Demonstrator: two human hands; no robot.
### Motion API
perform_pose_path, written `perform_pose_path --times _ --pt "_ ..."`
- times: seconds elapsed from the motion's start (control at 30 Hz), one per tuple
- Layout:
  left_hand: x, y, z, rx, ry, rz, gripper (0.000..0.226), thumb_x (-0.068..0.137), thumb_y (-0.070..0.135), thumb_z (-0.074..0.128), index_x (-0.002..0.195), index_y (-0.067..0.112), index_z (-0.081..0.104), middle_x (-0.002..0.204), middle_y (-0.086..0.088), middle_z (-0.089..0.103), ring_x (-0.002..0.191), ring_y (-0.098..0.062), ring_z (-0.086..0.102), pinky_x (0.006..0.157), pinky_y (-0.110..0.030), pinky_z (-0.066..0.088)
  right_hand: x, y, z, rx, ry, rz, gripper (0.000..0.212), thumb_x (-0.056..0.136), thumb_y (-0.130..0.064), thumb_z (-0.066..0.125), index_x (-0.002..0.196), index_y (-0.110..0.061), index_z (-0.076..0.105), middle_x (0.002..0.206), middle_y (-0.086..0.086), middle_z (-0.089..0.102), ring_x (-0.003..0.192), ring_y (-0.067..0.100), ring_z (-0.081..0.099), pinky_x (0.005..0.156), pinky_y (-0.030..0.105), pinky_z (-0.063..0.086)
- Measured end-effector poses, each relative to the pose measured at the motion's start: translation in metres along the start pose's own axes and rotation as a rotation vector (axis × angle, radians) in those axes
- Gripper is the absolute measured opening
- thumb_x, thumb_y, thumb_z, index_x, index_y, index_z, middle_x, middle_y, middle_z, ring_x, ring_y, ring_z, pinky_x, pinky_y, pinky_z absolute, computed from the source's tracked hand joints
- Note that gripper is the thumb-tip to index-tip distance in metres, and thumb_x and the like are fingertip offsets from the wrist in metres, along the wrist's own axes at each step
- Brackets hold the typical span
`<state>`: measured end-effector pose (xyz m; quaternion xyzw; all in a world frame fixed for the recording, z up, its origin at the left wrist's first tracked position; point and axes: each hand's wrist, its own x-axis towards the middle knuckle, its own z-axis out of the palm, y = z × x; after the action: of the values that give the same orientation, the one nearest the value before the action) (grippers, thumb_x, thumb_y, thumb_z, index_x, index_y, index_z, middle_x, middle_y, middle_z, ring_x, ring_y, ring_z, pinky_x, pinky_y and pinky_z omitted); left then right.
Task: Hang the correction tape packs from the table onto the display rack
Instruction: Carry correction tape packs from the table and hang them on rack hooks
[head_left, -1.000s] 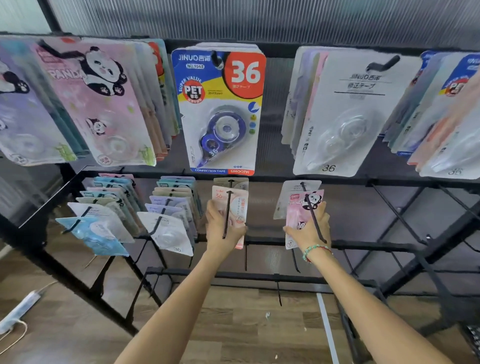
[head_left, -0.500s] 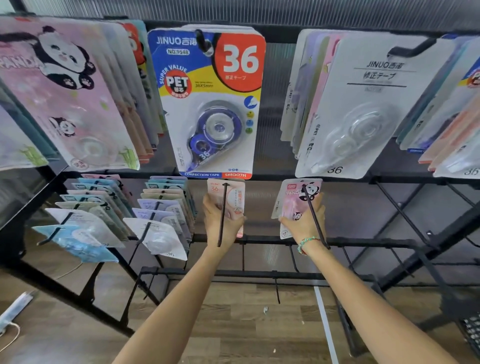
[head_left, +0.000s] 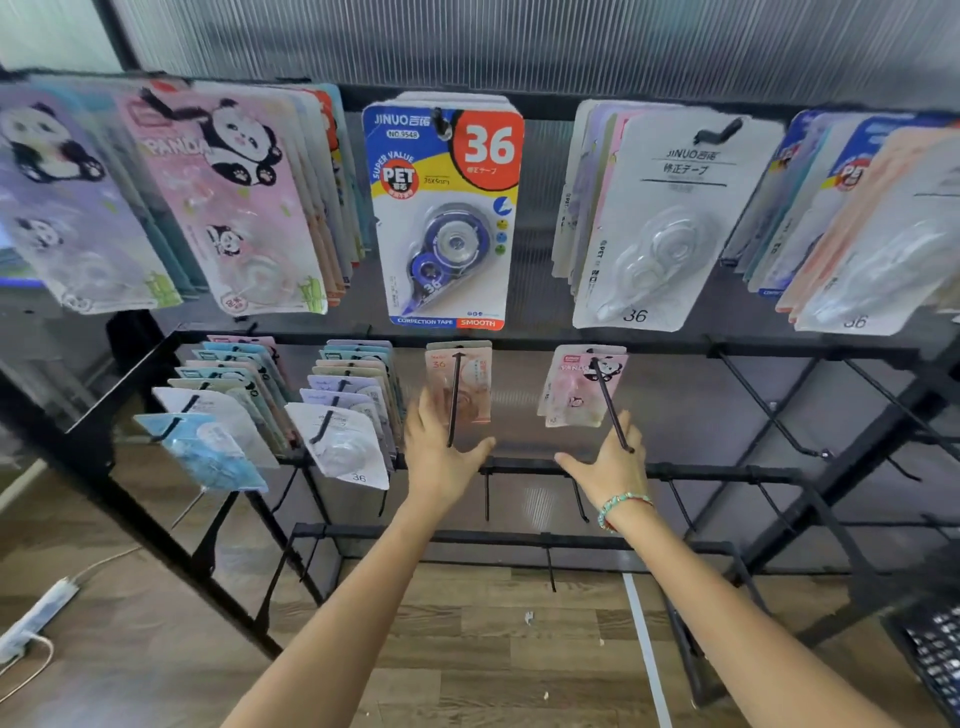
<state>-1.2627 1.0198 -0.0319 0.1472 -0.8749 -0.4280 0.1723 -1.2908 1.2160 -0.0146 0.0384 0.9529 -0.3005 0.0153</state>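
Black display rack (head_left: 519, 470) filled most of frame. Upper row full of large packs. Lower left: two hooks well stocked. Centre: left hand (head_left: 441, 457) spread, fingers straight, just below peach pack (head_left: 470, 384) hanging on hook; holding nothing. Right of centre: right hand (head_left: 610, 467) spread likewise, below pink panda pack (head_left: 576, 387) on hook. Lower-right hooks bare. Table out of view; remaining packs unknown.

Head cam, close, faces fwd/down at display rack (head_left: 519, 470) front.
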Motion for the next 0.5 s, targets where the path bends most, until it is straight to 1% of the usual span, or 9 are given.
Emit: perform_pose_path --times 0.1,0.23,0.27,0.33,0.4,0.5 --pt "-0.030 0.007 -0.018 0.078 0.003 0.054 0.099 0.080 0.034 0.075 0.152 0.007 0.012 0.158 -0.015 0.014 0.146 -0.029 0.013 0.119 -0.040 0.016 -0.027 0.001 -0.004 -0.060 0.005 -0.075 0.095 0.084 -0.046 0.066 0.149 -0.001 0.012 0.154 0.019 0.018 0.142 0.034 0.019 0.116 0.043 0.025" --pt "-0.078 0.003 -0.048 0.164 0.024 0.100 0.093 0.084 0.033 0.071 0.151 0.005 0.014 0.158 -0.017 0.014 0.147 -0.030 0.011 0.119 -0.041 0.014 -0.067 -0.001 -0.004 -0.058 -0.006 -0.214 0.079 0.085 -0.042 0.064 0.144 -0.004 0.028 0.151 0.015 0.028 0.137 0.033 0.026 0.112 0.044 0.030" --pt "-0.090 0.000 -0.056 0.189 0.027 0.096 0.092 0.085 0.035 0.069 0.152 0.006 0.013 0.158 -0.016 0.013 0.147 -0.030 0.010 0.120 -0.042 0.013 -0.077 -0.004 -0.003 -0.051 -0.013 -0.250 0.077 0.086 -0.041 0.064 0.145 -0.005 0.028 0.151 0.014 0.028 0.137 0.032 0.026 0.112 0.043 0.030" --pt "-0.113 -0.008 -0.077 0.253 0.052 0.092 0.091 0.086 0.037 0.067 0.153 0.008 0.011 0.159 -0.013 0.013 0.148 -0.029 0.009 0.120 -0.043 0.013 -0.101 -0.016 0.002 -0.056 -0.053 -0.321 0.079 0.088 -0.040 0.062 0.149 -0.008 0.023 0.155 0.011 0.022 0.141 0.031 0.021 0.115 0.041 0.024" --pt "-0.128 -0.015 -0.093 0.308 0.069 0.093 0.088 0.087 0.036 0.066 0.152 0.009 0.014 0.159 -0.012 0.016 0.147 -0.028 0.012 0.119 -0.043 0.015 -0.116 -0.028 0.008 -0.068 -0.078 -0.377 0.078 0.089 -0.039 0.060 0.150 -0.009 0.022 0.157 0.009 0.019 0.143 0.028 0.018 0.117 0.037 0.019" --pt "-0.159 -0.033 -0.133 0.349 0.114 0.028 0.083 0.088 0.035 0.065 0.151 0.008 0.019 0.157 -0.013 0.021 0.146 -0.030 0.015 0.119 -0.044 0.017 -0.152 -0.058 0.023 -0.094 -0.130 -0.505 0.073 0.091 -0.037 0.059 0.149 -0.011 0.024 0.156 0.007 0.019 0.142 0.026 0.019 0.117 0.035 0.018"
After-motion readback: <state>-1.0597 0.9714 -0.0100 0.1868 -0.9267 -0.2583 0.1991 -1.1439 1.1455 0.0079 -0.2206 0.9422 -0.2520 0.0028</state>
